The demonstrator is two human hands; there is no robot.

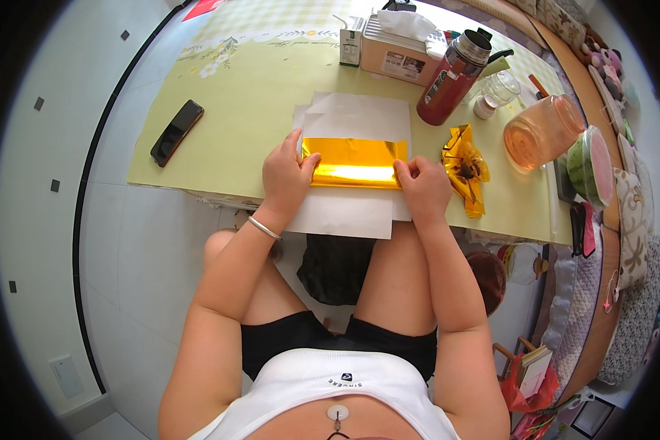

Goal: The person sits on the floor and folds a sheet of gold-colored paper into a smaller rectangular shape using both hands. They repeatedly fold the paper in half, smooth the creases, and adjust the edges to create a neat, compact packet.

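Observation:
A shiny gold foil sheet (356,152) lies across white paper sheets (348,213) at the table's near edge, its lower part catching a bright glare. My left hand (286,172) grips the foil's left end, thumb on top. At the opposite end my right hand (425,183) pinches the foil between thumb and fingers. Just right of that hand rests a crumpled piece of gold foil (463,165) with something dark in its folds.
A phone (177,133) lies at the left on the table (249,95). Behind the paper stand a drink carton (350,45), a tissue box (396,55) and a red thermos (447,88). To the right are small jars (485,106), a large pinkish jar (539,136) and a cut watermelon (590,169).

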